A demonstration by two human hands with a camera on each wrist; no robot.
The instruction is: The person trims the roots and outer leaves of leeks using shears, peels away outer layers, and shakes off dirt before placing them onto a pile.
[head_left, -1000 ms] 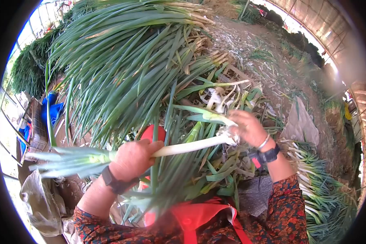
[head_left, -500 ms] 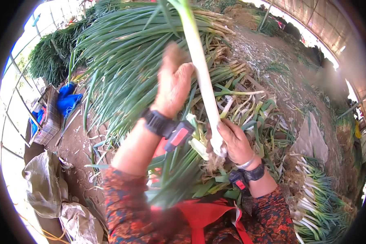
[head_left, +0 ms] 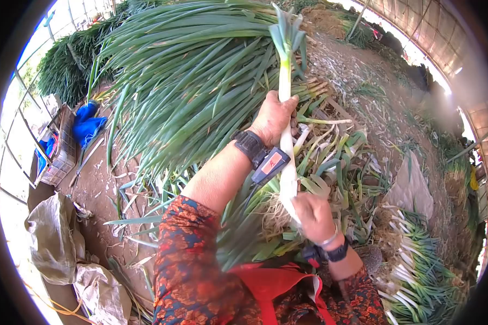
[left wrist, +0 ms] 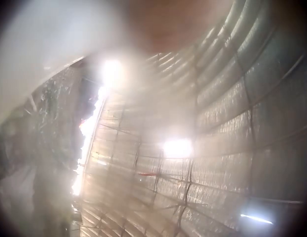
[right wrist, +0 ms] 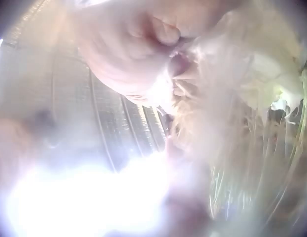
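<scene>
In the head view a long green onion point(head_left: 287, 168) stands nearly upright, white stalk below, green leaves at the top. My left hand point(head_left: 274, 116) grips the stalk where white turns to green. My right hand point(head_left: 312, 214) holds the root end, close to my red apron point(head_left: 265, 287). Pale roots point(head_left: 276, 216) hang beside that hand. The right wrist view is washed out; curled fingers point(right wrist: 143, 44) and fuzzy roots point(right wrist: 218, 113) show in it. The left wrist view shows only a blurred greenhouse roof point(left wrist: 203, 163).
A big heap of green onions point(head_left: 190, 81) lies ahead. Trimmed leaves point(head_left: 341, 162) litter the ground in front of me. Cleaned onions point(head_left: 417, 260) are stacked at the right. A crate point(head_left: 59, 151), blue cloth point(head_left: 87, 127) and sacks point(head_left: 59, 238) sit at the left.
The onion swung from lying across my lap to upright. My left hand slid down the stalk and now grips it lower; the right hand stayed on the root end and dropped slightly.
</scene>
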